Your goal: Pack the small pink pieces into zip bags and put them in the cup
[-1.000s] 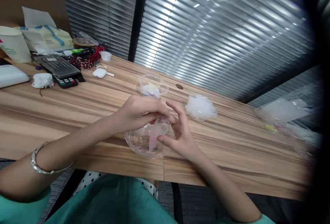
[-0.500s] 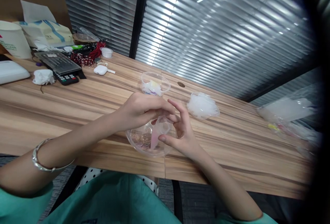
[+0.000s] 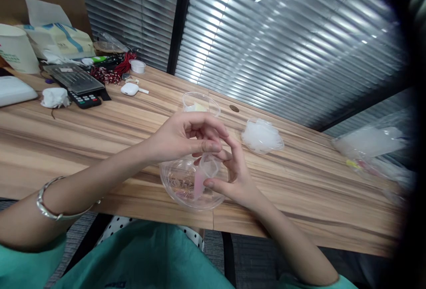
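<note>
My right hand (image 3: 234, 169) curls round a small clear plastic piece (image 3: 209, 167) that has a pinkish strip at its left; its thumb presses the near side. Just above, my left hand (image 3: 189, 136) is closed with thumb and fingertips together at the upper edge of the piece. Whether it pinches the plastic or something tiny I cannot tell. Beneath both hands, a round clear plastic container (image 3: 171, 195) stands near the table's front edge, with small reddish-brown bits inside. Part of its rim is hidden by my hands.
Behind my hands lies another clear round container (image 3: 215, 102) with white pieces. A pile of translucent plastic pieces (image 3: 262, 136) is to the right, and plastic bags (image 3: 372, 140) lie at far right. A white earbud case (image 3: 129, 89), red wires (image 3: 126, 65) and a paper cup (image 3: 18, 51) stand left.
My left hand has turned and risen slightly, bringing its thumb into view against the fingertips. My right hand stays nearly still round the plastic piece. The container beneath has shifted slightly toward me.
</note>
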